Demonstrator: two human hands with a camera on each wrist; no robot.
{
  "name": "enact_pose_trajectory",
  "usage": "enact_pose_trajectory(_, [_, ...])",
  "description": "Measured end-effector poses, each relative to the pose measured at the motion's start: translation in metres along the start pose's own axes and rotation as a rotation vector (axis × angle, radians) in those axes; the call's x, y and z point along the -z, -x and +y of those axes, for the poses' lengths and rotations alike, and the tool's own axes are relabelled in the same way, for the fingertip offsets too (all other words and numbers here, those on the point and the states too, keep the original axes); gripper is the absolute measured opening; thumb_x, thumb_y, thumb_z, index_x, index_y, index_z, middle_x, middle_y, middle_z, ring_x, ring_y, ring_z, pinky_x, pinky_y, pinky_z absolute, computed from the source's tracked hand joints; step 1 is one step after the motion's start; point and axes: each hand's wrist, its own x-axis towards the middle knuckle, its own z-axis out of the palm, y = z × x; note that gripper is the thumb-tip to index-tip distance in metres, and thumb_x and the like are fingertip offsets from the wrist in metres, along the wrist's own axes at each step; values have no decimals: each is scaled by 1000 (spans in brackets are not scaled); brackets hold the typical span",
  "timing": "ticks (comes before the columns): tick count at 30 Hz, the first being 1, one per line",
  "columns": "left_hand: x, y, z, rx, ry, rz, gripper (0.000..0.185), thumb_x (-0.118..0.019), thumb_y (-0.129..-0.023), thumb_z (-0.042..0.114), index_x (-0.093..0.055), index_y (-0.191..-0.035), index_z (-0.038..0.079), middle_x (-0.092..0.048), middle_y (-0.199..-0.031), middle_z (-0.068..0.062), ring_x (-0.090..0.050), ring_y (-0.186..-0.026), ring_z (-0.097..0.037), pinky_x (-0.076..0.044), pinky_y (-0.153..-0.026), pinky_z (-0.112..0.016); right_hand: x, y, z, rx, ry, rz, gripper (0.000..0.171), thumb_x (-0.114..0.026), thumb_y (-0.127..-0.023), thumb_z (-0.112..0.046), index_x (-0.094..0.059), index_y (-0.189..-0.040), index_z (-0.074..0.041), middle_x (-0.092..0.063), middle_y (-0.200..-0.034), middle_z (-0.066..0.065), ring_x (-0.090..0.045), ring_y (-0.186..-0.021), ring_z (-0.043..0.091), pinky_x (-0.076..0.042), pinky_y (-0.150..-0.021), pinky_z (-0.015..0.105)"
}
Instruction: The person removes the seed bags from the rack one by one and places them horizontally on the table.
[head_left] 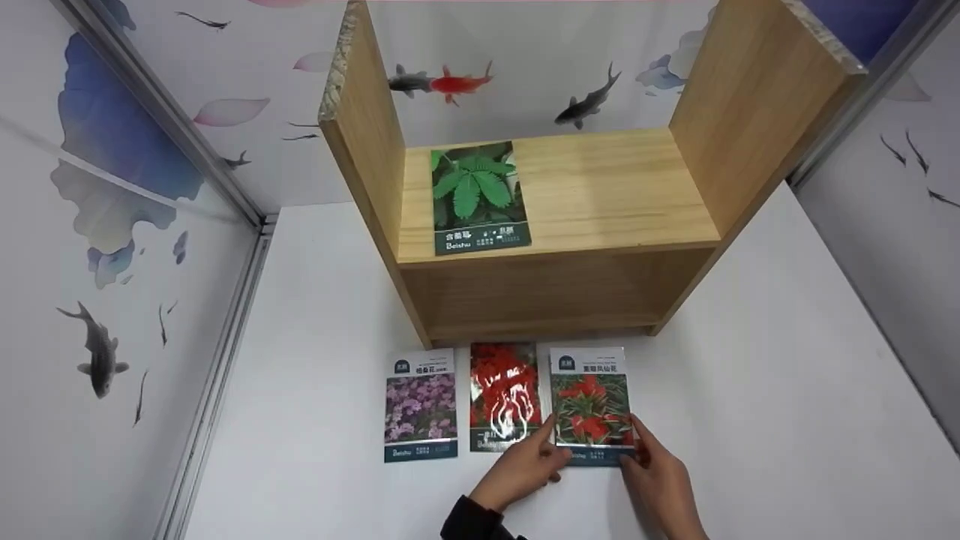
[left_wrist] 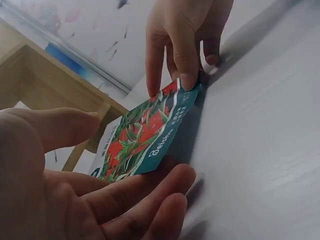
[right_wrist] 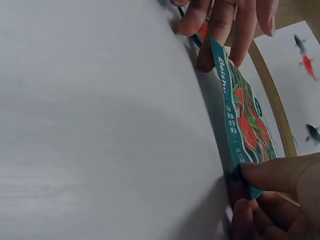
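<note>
Seed packet [head_left: 592, 405] with red flowers lies at the lower middle of the frame on the white bench [head_left: 750, 420], rightmost of a row of three; the left hand [head_left: 525, 465] pinches its lower left corner and the right hand [head_left: 660, 480] pinches its lower right, that edge lifted off the bench; a slip seems possible, since the glossy packet is thin and held only at the corners, and it may nudge the middle packet [head_left: 504, 397] just beside it; four packets in all: three on the bench, one on the wooden shelf [head_left: 600, 195].
</note>
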Motion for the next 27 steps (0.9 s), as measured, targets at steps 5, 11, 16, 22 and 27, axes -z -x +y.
enact_pose_trajectory(5, [3, -6, 0, 28, 57, -31, 71, -54, -86, 42, -18, -144, 21, -65, -77, -2, -62, -61, -22, -46, -52, -31, -3, -3, -7, 54, 68, 33, 70, -66, -78, -3, -32, -139, -10, -59, -92, 5, -49, -77, 17, -41, -69, 31])
enact_pose_trajectory(11, [7, -12, 3, 110, 91, -41, 70, -56, -84, 44, -22, -143, 25, -65, -71, -11, -56, -43, -20, -48, -45, -37, -4, -4, -8, 75, 120, 55, 66, -68, -77, -9, -37, -136, -5, -50, -79, 3, -44, -68, 16, -37, -58, 29])
enact_pose_trajectory(16, [11, -11, 6, 135, 103, -36, 69, -55, -84, 46, -23, -142, 28, -66, -72, -10, -52, -37, -15, -47, -42, -36, -4, -4, -7, 68, 123, 87, 63, -68, -77, -13, -41, -133, -4, -44, -81, 5, -41, -69, 17, -33, -55, 29])
enact_pose_trajectory(22, [27, 2, 16, -7, 84, -9, 68, -50, -86, 50, -24, -142, 24, -67, -79, -4, -54, -41, -17, -48, -50, -46, 11, -6, -17, 139, 113, 209, 50, -61, -84, -18, -46, -130, -4, -46, -79, 6, -41, -67, 17, -33, -54, 28])
enact_pose_trajectory(27, [53, 18, 33, -169, 6, 169, 64, -48, -85, 54, -30, -140, 26, -65, -87, 4, -60, -56, -18, -49, -53, -37, 30, -6, -41, 297, 21, 325, 43, -56, -88, -19, -48, -130, -15, -56, -78, 1, -48, -65, 12, -39, -54, 25])
